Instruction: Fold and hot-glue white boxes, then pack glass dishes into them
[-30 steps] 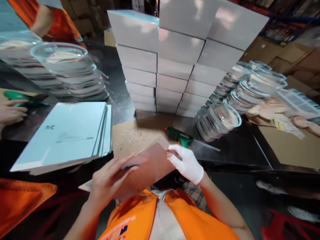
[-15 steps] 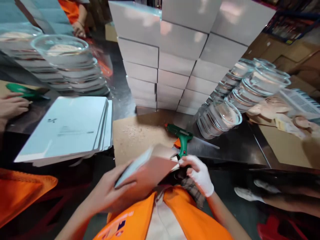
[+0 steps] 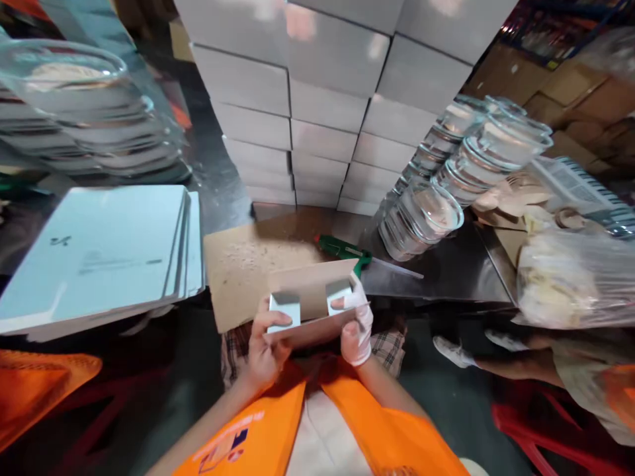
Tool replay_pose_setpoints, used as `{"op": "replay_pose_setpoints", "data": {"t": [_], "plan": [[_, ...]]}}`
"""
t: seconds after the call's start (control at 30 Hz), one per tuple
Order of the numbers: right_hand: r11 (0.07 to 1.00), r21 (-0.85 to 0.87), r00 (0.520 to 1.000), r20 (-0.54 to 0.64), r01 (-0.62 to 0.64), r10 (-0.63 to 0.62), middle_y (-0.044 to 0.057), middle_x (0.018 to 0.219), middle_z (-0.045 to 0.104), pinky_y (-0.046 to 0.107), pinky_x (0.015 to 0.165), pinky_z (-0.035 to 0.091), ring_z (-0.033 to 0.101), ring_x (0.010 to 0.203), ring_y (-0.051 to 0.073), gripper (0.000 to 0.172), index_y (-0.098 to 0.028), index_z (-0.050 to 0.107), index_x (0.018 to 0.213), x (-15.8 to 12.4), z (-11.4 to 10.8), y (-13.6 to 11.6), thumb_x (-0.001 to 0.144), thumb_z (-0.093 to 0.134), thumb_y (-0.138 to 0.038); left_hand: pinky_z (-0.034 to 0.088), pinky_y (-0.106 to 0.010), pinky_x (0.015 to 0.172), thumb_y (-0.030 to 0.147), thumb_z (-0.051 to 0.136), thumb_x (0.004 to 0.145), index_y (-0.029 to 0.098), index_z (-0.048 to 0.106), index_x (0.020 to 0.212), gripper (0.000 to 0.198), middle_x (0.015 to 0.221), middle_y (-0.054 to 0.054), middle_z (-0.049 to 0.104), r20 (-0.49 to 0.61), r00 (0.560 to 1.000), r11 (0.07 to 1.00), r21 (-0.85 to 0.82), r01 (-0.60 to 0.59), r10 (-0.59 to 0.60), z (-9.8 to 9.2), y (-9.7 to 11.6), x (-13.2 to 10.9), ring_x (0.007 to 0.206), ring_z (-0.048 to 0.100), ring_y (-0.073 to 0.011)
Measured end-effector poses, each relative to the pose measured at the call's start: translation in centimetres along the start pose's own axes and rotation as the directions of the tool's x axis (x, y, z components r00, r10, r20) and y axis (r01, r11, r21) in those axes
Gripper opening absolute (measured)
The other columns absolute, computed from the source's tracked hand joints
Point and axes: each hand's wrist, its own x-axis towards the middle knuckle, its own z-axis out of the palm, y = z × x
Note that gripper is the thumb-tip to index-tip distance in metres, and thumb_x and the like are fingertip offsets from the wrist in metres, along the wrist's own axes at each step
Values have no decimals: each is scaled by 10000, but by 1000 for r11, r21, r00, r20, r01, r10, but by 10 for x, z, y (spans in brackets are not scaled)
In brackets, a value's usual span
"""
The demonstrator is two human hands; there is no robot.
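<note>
1. Both hands on a half-formed carton (image 3: pixel 312 301), held just above the lap and touching the near edge of the cardboard mat (image 3: pixel 243 277) on the worktop (image 3: pixel 446 277).
2. L hand (image 3: pixel 265 347): bare, thumb hooked over the carton's near wall onto a pale inner flap, other fingers hidden under the carton, so a pinch on that wall.
3. R hand (image 3: pixel 356 324): white glove, fingers pinching the carton's right end, one fingertip pressed on the 2nd inner flap.
4. Risk, my read: flaps are only held down by thumb and fingertip; ease off and they likely spring back up, carton loses its shape.
5. Risk: walls look thin, so too hard a squeeze could crease one.
6. Glue gun (image 3: pixel 342 250) lies just behind the carton, nozzle end hidden. If hot, a sleeve or glove brushing it may snag or burn.
7. Stack of clear bowls (image 3: pixel 426 215) leans right of the carton; white box wall (image 3: pixel 317 125) stands behind it. An elbow swing could topple either.
8. Flat pale sheets (image 3: pixel 99 251) left of the carton, well apart from both hands.
</note>
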Motion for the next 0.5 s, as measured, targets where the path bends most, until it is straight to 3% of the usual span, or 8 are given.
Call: {"op": "replay_pose_setpoints", "data": {"t": [0.07, 0.13, 0.23, 0.33, 0.43, 0.5], "plan": [[998, 43, 993, -109, -52, 56, 172, 1380, 659, 525, 1137, 520, 639, 1312, 360, 714, -212, 553, 1425, -1, 6, -7, 904, 538, -701, 499, -549, 1153, 649, 699, 882, 252, 671, 1090, 449, 1136, -115, 650, -1, 999, 999, 34, 32, -32, 3, 4, -1, 1223, 654, -309], [992, 112, 979, -189, -58, 79, 163, 1427, 630, 494, 1098, 545, 643, 1304, 319, 641, -231, 483, 1447, -1, 9, -8, 895, 595, -537, 525, -516, 1118, 538, 820, 813, 233, 665, 1133, 468, 1241, -138, 628, 92, 996, 998, 63, 3, -8, 0, 7, 1, 1248, 648, -311], [988, 136, 982, -167, -71, 93, 151, 1370, 653, 406, 964, 593, 696, 1176, 260, 551, -244, 486, 1358, 8, -1, -4, 873, 645, -452, 593, -416, 983, 402, 878, 777, 240, 693, 1052, 370, 1299, -133, 648, 208, 976, 996, 48, -81, 69, -19, 7, 8, 1172, 697, -285], [967, -174, 978, -123, -186, 166, 134, 1214, 716, 384, 931, 575, 716, 1066, 243, 379, -221, 585, 1194, 36, -25, -2, 962, 566, -520, 597, -376, 964, 377, 907, 746, 256, 721, 988, 329, 1099, -74, 704, 41, 995, 990, 101, -98, 94, -41, 5, 15, 1133, 704, -271], [716, -587, 919, -146, -379, 367, 160, 1143, 747, 429, 1020, 519, 704, 1147, 310, 376, -202, 655, 1017, 74, -41, -3, 893, 684, -555, 583, -377, 978, 400, 896, 750, 258, 714, 1002, 342, 974, -31, 687, -160, 985, 990, 138, -35, 58, -49, 5, 22, 1144, 680, -261], [606, -642, 849, -139, -469, 510, 185, 1102, 763, 429, 1020, 503, 697, 1193, 360, 335, -193, 651, 881, 94, -43, 0, 762, 824, -454, 570, -377, 984, 436, 886, 745, 246, 700, 991, 362, 970, -24, 680, -208, 978, 990, 141, -5, 34, -47, 4, 26, 1100, 677, -246]]}}
